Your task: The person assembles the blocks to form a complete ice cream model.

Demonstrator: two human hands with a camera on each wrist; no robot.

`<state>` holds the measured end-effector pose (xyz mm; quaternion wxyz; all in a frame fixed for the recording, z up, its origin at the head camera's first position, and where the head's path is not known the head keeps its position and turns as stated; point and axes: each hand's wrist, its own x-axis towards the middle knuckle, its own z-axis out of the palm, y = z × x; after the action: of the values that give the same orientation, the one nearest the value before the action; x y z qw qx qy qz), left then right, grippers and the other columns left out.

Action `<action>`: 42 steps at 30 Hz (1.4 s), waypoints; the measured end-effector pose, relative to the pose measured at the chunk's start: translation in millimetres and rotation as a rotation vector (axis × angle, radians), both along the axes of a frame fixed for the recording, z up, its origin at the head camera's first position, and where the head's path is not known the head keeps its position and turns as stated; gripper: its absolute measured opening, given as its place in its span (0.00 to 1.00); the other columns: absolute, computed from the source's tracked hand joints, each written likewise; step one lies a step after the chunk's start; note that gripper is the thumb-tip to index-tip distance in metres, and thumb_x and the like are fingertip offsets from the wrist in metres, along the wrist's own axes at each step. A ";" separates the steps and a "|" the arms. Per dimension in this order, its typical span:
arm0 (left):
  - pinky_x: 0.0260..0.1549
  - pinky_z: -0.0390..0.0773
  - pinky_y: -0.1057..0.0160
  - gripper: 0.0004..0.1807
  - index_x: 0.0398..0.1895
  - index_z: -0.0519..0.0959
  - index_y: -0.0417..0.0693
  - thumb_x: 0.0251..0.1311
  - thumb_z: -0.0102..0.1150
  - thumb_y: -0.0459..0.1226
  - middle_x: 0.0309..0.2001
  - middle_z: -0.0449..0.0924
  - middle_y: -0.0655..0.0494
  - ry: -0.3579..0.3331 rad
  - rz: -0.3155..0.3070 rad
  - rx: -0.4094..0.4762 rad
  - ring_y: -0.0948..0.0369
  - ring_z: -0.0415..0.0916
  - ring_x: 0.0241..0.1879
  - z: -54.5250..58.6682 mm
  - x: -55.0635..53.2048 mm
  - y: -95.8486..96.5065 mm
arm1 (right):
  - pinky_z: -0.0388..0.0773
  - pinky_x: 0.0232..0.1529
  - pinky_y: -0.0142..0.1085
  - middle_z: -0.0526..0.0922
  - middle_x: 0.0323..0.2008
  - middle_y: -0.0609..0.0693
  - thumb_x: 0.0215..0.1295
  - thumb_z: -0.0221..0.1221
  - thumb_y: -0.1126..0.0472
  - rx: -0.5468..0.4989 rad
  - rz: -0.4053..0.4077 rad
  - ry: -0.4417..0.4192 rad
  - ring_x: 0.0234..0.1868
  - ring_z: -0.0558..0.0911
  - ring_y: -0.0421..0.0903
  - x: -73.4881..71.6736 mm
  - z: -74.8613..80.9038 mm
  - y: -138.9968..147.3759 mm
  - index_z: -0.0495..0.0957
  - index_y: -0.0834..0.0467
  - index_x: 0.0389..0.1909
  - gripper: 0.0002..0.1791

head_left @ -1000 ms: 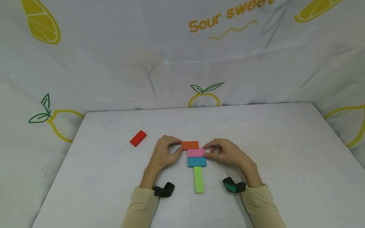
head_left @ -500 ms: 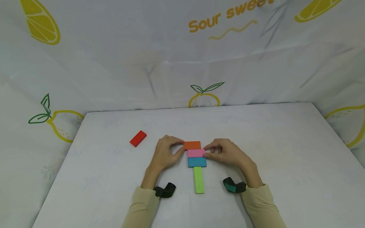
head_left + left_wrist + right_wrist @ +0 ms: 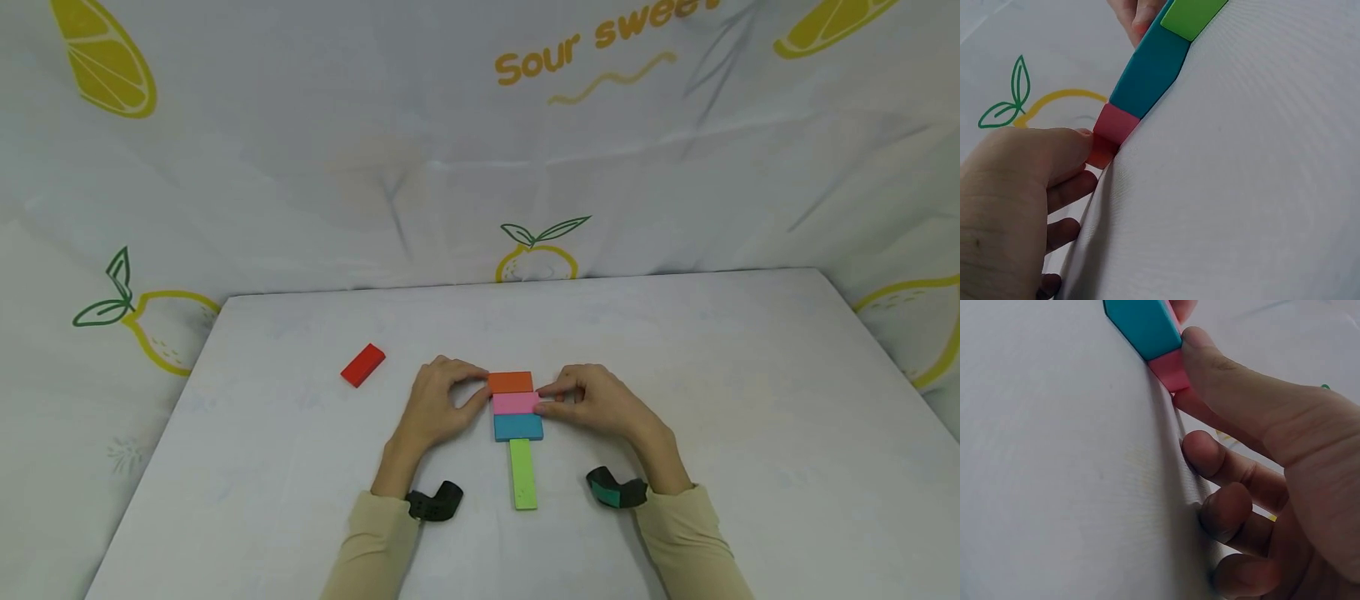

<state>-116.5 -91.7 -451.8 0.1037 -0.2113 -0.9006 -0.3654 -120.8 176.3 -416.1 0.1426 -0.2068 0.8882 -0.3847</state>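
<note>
In the head view, flat blocks form a column on the white table. An orange block (image 3: 510, 382) lies at the far end, right behind a pink block (image 3: 514, 403). In front of these come a blue block (image 3: 517, 427) and a green block (image 3: 522, 475) set lengthwise. My left hand (image 3: 435, 400) pinches the orange block's left end between thumb and forefinger. The pink block's right end is held by the thumb and forefinger of my right hand (image 3: 603, 400). In the right wrist view, that thumb (image 3: 1222, 372) covers part of the pink block.
A red block (image 3: 363, 365) lies slanted on the table, left of my left hand. Black wrist devices sit beside both wrists, inside the forearms. A white cloth (image 3: 450, 167) with lemon prints rises behind the table's back edge.
My left hand has slid the orange block to the right along the pink block's far side, so it now sits nearly in line with it. The right hand has stayed in place.
</note>
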 end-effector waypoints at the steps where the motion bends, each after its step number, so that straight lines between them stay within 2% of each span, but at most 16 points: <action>1: 0.48 0.76 0.55 0.11 0.45 0.89 0.52 0.61 0.69 0.42 0.44 0.91 0.59 -0.006 -0.001 -0.002 0.59 0.80 0.45 0.4 0.0 0.2 | 0.67 0.29 0.28 0.84 0.29 0.41 0.60 0.72 0.54 0.000 0.001 0.000 0.30 0.73 0.38 -0.1 -0.1 0.1 0.90 0.55 0.45 0.14; 18: 0.49 0.73 0.54 0.13 0.48 0.89 0.53 0.61 0.68 0.43 0.46 0.91 0.59 -0.022 0.002 -0.034 0.59 0.79 0.47 1.9 -0.8 2.0 | 0.68 0.31 0.28 0.85 0.30 0.42 0.60 0.72 0.55 -0.030 0.011 -0.005 0.31 0.73 0.39 -1.4 -1.6 0.4 0.90 0.57 0.46 0.14; 30: 0.48 0.71 0.56 0.13 0.48 0.89 0.53 0.61 0.68 0.44 0.45 0.91 0.59 -0.026 -0.005 -0.020 0.59 0.79 0.47 1.8 -1.5 2.6 | 0.68 0.31 0.28 0.86 0.30 0.42 0.60 0.72 0.55 -0.036 0.013 0.003 0.31 0.74 0.39 -1.5 -2.4 1.5 0.91 0.57 0.44 0.14; 42: 0.45 0.70 0.58 0.11 0.43 0.89 0.54 0.59 0.70 0.46 0.42 0.91 0.60 -0.005 0.029 -0.001 0.60 0.79 0.43 -2.2 -2.6 6.2 | 0.68 0.29 0.28 0.82 0.27 0.42 0.60 0.73 0.53 0.001 -0.012 0.004 0.30 0.73 0.40 -0.8 -3.4 0.0 0.91 0.55 0.43 0.13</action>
<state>-119.2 -85.5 -454.0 0.1067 -0.1972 -0.9039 -0.3641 -121.6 176.3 -419.5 0.1387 -0.2020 0.8900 -0.3846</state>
